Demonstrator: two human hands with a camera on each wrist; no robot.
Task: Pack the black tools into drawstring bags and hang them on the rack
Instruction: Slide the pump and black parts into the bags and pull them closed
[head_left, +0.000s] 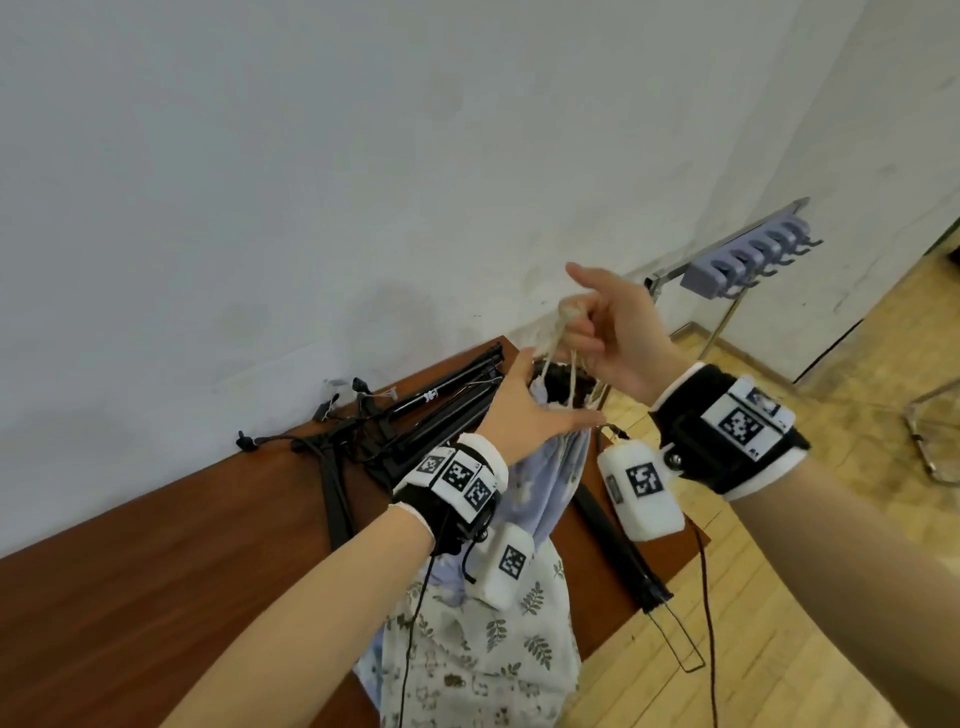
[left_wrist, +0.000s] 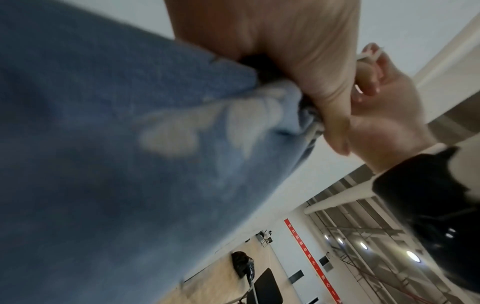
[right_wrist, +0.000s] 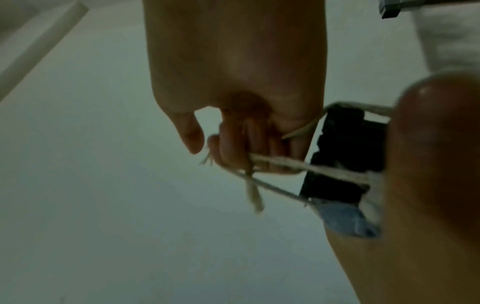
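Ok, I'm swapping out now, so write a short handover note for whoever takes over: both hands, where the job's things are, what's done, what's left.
Left hand: grips the gathered neck of the blue drawstring bag.
Right hand: its fingers pinch the cream drawstrings, pulled up from the bag's mouth.
A black tool shows in the mouth, which is not fully closed.
More black tools lie on the brown table; a leaf-print bag lies at the table's near edge.
The hook rack stands to the right, nothing hanging on it.
Left: finish cinching, hang this bag, pack the rest.
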